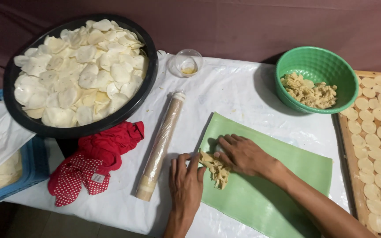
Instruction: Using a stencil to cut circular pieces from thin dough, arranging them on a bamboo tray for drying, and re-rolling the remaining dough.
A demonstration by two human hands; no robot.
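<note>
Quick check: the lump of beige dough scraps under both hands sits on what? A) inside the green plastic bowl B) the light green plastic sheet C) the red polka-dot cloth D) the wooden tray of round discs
B: the lump of beige dough scraps lies on the light green plastic sheet, with the left hand and right hand pressing it there.

Soft indoor light from above casts shadows left of the green bowl (316,79); focus sharp, corners dim.
</note>
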